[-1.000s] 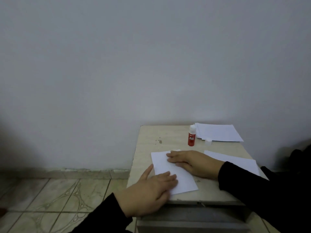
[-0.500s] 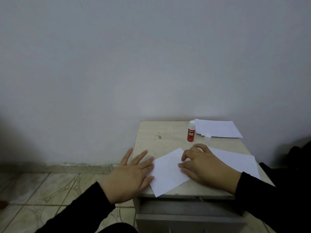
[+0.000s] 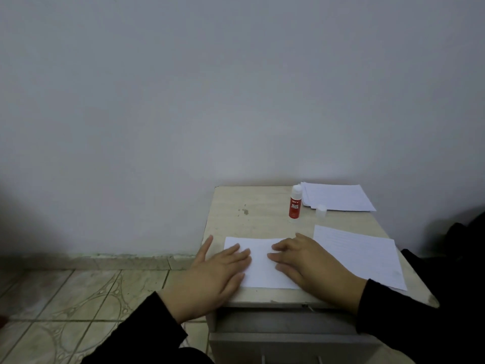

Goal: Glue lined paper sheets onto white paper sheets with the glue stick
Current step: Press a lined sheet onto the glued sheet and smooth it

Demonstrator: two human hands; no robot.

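A white paper sheet (image 3: 259,261) lies near the front edge of the small table (image 3: 252,208). My left hand (image 3: 217,274) rests flat on its left part, fingers spread and straight. My right hand (image 3: 307,261) presses its right part with fingers nearly straight. A red glue stick (image 3: 294,204) stands upright and uncapped behind the sheet, its clear cap (image 3: 321,209) beside it. A lined paper sheet (image 3: 359,253) lies to the right of my right hand. A stack of paper sheets (image 3: 338,197) sits at the back right.
The table stands against a plain grey wall (image 3: 236,88). A drawer front (image 3: 283,334) shows below the table's front edge. Tiled floor (image 3: 78,298) lies to the left. A dark shape (image 3: 459,248) sits at the right.
The sheet has been turned from a diagonal lie to square with the table's front edge. My left hand moved right onto it; my right hand's fingers have flattened.
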